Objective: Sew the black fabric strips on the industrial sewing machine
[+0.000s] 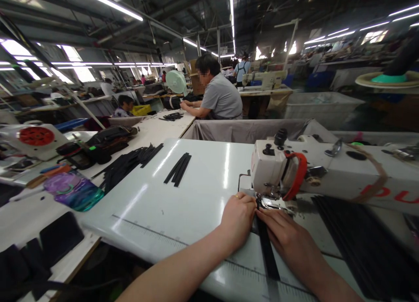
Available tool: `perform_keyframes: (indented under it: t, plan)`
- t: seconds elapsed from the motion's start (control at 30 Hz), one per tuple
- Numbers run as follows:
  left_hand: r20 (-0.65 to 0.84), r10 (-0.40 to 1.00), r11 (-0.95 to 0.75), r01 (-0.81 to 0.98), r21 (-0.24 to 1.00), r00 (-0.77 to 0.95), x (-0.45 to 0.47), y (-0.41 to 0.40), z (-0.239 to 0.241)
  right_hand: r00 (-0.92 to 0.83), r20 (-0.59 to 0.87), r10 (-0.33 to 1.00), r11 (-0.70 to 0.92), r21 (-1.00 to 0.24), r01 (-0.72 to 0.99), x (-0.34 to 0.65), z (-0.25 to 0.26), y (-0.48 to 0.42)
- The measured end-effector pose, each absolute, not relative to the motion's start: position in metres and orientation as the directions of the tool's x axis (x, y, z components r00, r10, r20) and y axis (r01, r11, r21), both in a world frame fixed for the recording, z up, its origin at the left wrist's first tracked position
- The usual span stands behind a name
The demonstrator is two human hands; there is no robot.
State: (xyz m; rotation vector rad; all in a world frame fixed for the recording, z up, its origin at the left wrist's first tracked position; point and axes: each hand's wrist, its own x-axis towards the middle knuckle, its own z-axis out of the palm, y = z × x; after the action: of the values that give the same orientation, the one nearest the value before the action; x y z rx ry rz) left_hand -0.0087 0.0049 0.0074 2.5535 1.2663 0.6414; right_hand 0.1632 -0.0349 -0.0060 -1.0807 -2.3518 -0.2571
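A black fabric strip [267, 254] runs from the front edge of the table up to the needle area of a white sewing machine [266, 164]. Fingers bent and pressed together, my left hand [238, 219] grips the strip's left side close to the presser foot. On the strip's right side lies my right hand [290, 232], its fingers held together and their tips at the metal foot plate. The exact pinch of the right fingers is hard to make out. An orange-red guard [296, 175] sits on the machine head just above my hands.
Several short black strips [177, 169] lie on the pale table [203, 214]. A larger strip pile [127, 164] is at the left, near a purple-teal pouch [73, 188]. Long black pieces [366, 245] lie right of my right hand. A co-worker [221, 92] sits beyond the table.
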Motion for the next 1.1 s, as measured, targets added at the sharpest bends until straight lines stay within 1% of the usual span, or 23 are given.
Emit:
perform_keyframes:
  t: [0.3, 0.43, 0.53, 0.67, 0.87, 1.1]
  plan:
    - [0.324, 0.799, -0.601, 0.672, 0.434, 0.506, -0.007, 0.002, 0.003, -0.48, 0.538, 0.693, 0.648, -0.174, 0.742, 0.166, -0.008, -0.035]
    - [0.344, 0.8, -0.601, 0.651, 0.464, 0.492, -0.008, 0.005, 0.0, -0.453, 0.564, 0.691, 0.659, -0.231, 0.716, 0.17, -0.01, -0.034]
    - [0.34, 0.803, -0.595, 0.644, 0.481, 0.489, -0.008, 0.005, -0.002, -0.439, 0.572, 0.692, 0.676, -0.302, 0.672, 0.171, -0.007, -0.036]
    - [0.349, 0.809, -0.588, 0.631, 0.505, 0.474, -0.008, 0.004, -0.001, -0.448, 0.528, 0.721, 0.675, -0.393, 0.624, 0.171, 0.001, -0.043]
    - [0.351, 0.803, -0.596, 0.619, 0.511, 0.482, -0.009, 0.004, -0.001, -0.525, 0.504, 0.685, 0.724, -0.396, 0.564, 0.174, 0.002, -0.046]
    - [0.346, 0.807, -0.59, 0.619, 0.519, 0.479, -0.008, 0.004, 0.001, -0.487, 0.508, 0.711, 0.687, -0.352, 0.636, 0.177, -0.004, -0.038]
